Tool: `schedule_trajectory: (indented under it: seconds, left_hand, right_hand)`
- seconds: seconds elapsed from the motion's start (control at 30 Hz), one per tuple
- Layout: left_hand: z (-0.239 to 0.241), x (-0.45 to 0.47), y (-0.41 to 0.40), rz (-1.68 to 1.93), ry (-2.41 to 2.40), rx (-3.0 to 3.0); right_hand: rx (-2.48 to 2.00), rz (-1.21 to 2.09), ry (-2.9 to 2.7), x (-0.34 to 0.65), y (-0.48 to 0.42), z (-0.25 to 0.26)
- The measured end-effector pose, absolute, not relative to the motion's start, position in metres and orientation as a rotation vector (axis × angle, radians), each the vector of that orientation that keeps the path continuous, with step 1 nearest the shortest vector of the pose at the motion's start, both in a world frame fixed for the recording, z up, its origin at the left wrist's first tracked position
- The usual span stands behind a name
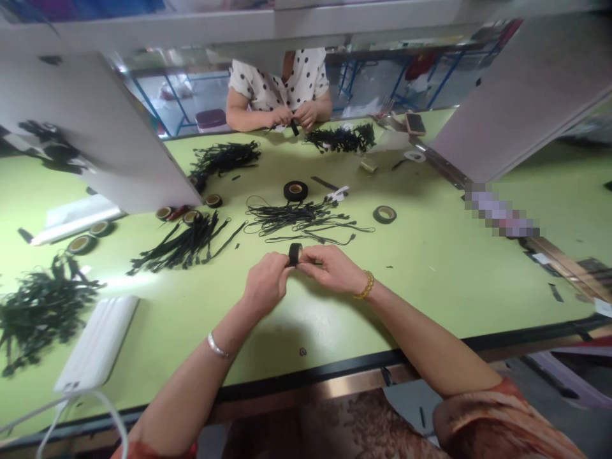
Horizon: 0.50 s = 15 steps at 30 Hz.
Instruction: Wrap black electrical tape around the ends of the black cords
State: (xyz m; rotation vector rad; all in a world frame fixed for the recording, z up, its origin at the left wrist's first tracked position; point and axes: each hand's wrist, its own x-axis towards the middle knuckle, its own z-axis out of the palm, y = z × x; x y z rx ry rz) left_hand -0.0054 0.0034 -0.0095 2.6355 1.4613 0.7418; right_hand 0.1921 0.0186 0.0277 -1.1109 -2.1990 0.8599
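Green surface (411, 280) | tape (293, 254) at frame centre | right hand (332, 268) clamped on it, probably for steadiness | left hand (265, 282) closed beside it, content unclear | cables (289, 218) just above, probably for reach

at the centre of the frame, a tape roll (295, 254) is between the left hand (266, 280) and the right hand (335, 268). just above, on the table (421, 268), lies a cord bundle (291, 218), with another bundle (184, 243) to its left, a second roll (289, 193) behind and a third roll (385, 215) rightward. lower left, a box (98, 344) lies beside a cord heap (43, 303).
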Motion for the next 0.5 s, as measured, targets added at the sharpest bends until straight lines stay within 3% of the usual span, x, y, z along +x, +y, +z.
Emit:
schedule_trajectory:
  seconds: [0.33,0.5]
  left_hand:
    - [-0.009,0.001,-0.006,0.577,1.208,2.974]
    - [-0.012,0.006,-0.009,0.555,1.274,2.948]
  right_hand:
    - [-1.241,1.647,-1.653,0.205,0.031,0.024]
    - [-1.245,1.587,-1.445,0.190,0.024,0.015]
